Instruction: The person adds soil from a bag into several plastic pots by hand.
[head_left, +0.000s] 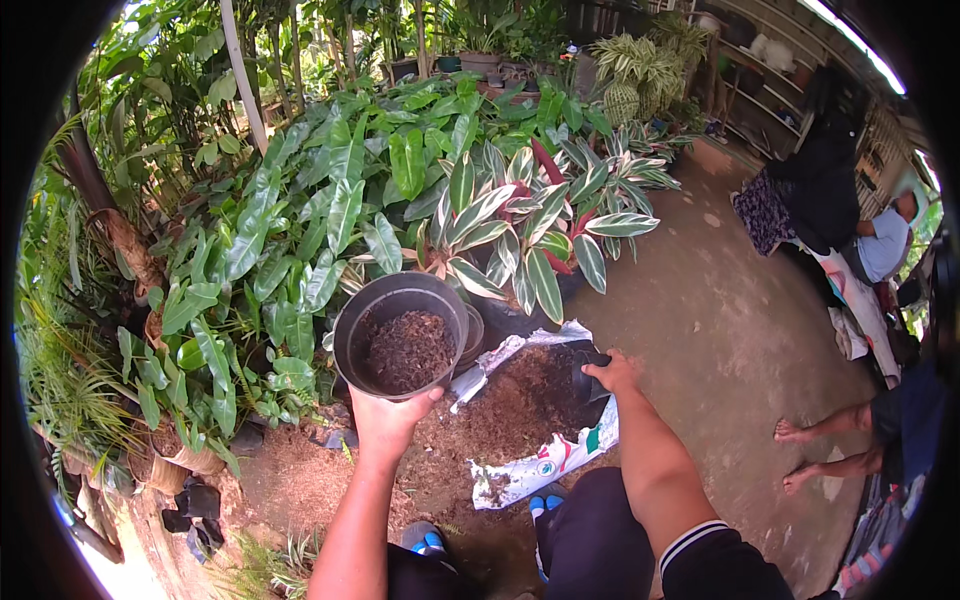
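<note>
My left hand (394, 420) grips the near rim of a round black plastic plant pot (349, 349), tilted towards me. Dark, crumbly potting mix (414, 349) covers its bottom. To its right, a white woven sack (517, 484) with coloured print lies cut open on the ground, holding loose brown potting mix (517, 405). At the sack's right end, my right hand (616, 373) holds a black plastic piece (589, 375) against the mix; its full shape is hidden. More black pots (472, 334) stand stacked just behind the held one.
Leafy green plants (337, 217) and variegated pink-and-white ones (517, 225) crowd the far side. Black plastic bags (196, 510) lie at the lower left. On the right, across the concrete floor (720, 337), are a seated person (885, 240) and another person's bare legs (832, 450).
</note>
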